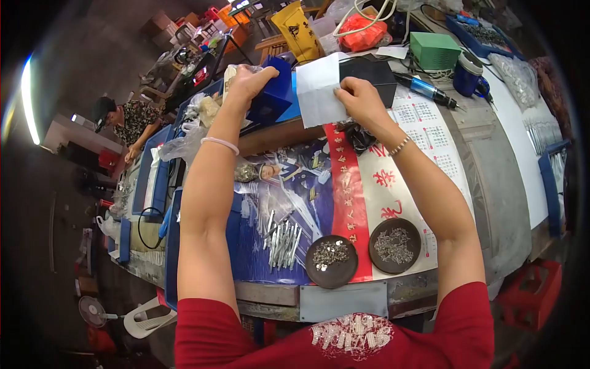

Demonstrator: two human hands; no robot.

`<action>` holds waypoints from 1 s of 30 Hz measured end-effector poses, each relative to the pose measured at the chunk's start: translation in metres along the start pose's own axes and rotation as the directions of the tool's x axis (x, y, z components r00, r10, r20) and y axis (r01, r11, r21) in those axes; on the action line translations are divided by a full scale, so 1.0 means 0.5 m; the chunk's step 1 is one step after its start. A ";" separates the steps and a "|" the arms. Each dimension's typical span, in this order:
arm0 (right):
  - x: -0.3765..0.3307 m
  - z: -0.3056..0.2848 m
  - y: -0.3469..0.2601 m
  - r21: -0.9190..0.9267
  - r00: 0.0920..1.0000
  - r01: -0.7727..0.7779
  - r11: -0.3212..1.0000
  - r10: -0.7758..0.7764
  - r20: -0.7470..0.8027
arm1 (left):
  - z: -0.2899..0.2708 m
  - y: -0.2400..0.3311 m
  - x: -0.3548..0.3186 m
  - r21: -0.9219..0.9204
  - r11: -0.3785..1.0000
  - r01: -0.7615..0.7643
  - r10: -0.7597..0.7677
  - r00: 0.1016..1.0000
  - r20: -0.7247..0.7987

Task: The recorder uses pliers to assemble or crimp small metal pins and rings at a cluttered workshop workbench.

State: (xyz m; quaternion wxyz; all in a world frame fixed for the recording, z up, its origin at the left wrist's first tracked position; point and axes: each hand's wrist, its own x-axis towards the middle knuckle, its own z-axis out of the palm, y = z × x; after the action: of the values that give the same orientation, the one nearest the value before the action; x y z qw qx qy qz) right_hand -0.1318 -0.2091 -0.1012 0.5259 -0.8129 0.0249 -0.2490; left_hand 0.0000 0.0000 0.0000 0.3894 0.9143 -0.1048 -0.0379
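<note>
Both my arms reach to the far side of the workbench. My left hand (251, 83) is closed on the edge of a dark blue plastic box (273, 92); its fingers are partly hidden behind it. My right hand (362, 103) pinches the edge of a white sheet of paper (319, 92) between thumb and fingers. A black box (372, 74) lies just behind that hand. Nearer to me are a bundle of thin silvery metal rods (283, 245), a round dark dish (332, 270) with small metal parts, and a second dish (395, 246) with thin pin-like pieces.
A blue screwdriver-like power tool (425, 89), a green box (434, 50) and a blue mug (469, 77) stand at the back right. Blue trays (158, 175) and plastic bags line the left. Another person (132, 120) works at the far left. A red stool (530, 295) stands low right.
</note>
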 end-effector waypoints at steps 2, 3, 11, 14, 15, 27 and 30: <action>0.024 0.030 0.006 -0.091 0.997 -0.072 0.993 0.072 0.002 | -0.006 0.015 -0.025 -0.107 0.994 0.032 -0.029 0.999 0.026; 0.055 0.048 0.008 -0.081 0.999 -0.054 0.995 0.054 0.005 | -0.014 0.020 -0.019 -0.104 0.994 0.026 -0.026 1.000 0.006; 0.120 0.150 0.035 -0.298 0.975 -0.085 0.951 0.140 0.170 | 0.017 -0.024 0.022 0.151 0.988 -0.030 0.042 0.996 -0.077; 0.106 0.155 0.028 -0.274 0.976 -0.090 0.958 0.140 0.168 | 0.046 -0.016 0.007 0.303 0.953 -0.002 0.038 0.993 -0.113; 0.101 0.154 0.034 -0.262 0.981 -0.099 0.960 0.138 0.134 | 0.061 -0.006 0.000 0.358 0.934 0.019 0.022 0.993 -0.112; -0.053 0.045 0.033 -0.172 0.942 -0.005 0.985 0.062 0.329 | 0.147 0.029 -0.026 0.565 0.823 0.057 0.117 0.956 -0.268; -0.100 -0.005 0.003 -0.177 0.891 0.034 0.984 0.050 0.451 | 0.149 0.039 -0.019 0.573 0.813 0.105 0.065 0.961 -0.268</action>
State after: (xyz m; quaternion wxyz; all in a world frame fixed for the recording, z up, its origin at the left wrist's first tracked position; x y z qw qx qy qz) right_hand -0.1761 -0.1970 -0.1206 0.4425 -0.8926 -0.0726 -0.0472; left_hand -0.0239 -0.0635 -0.0376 0.1012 0.9866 -0.0467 0.1193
